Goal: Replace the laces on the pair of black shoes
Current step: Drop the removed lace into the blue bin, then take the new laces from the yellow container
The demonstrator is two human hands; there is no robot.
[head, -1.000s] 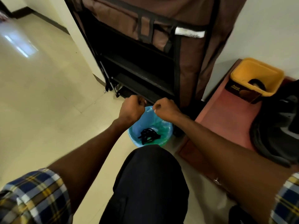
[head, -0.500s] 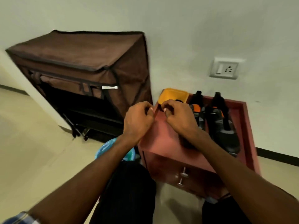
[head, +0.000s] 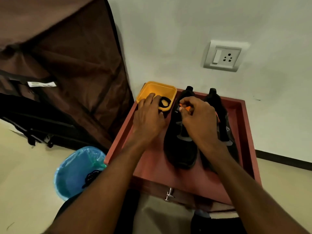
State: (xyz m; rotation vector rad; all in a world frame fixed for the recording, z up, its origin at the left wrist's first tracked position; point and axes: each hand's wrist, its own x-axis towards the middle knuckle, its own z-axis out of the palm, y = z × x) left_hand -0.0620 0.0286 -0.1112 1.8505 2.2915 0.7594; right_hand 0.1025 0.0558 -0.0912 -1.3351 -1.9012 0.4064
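**Hands at the box and the shoes**

The left hand (head: 149,115) reaches over the near edge of the yellow box (head: 157,92). Its fingers (head: 150,98) are straight and loose and hold nothing. Just past the fingertips, a coiled black lace (head: 165,101) lies inside the box.

The right hand (head: 198,119) is over the left black shoe (head: 180,149). Its fingers (head: 183,100) are curled and pinch something small and orange at the top of that shoe. I cannot tell just what the orange bit is.

The right black shoe (head: 217,107) stands beside the first one, mostly hidden under the right wrist. Both shoes and the box sit on the red tabletop (head: 152,166), which has a raised rim.

Down on the floor, left of the left arm, stands a blue bin (head: 76,168) with a black tangle in it. Behind it is a brown cloth shoe rack (head: 67,65). A white wall socket (head: 222,55) is up past the right hand.
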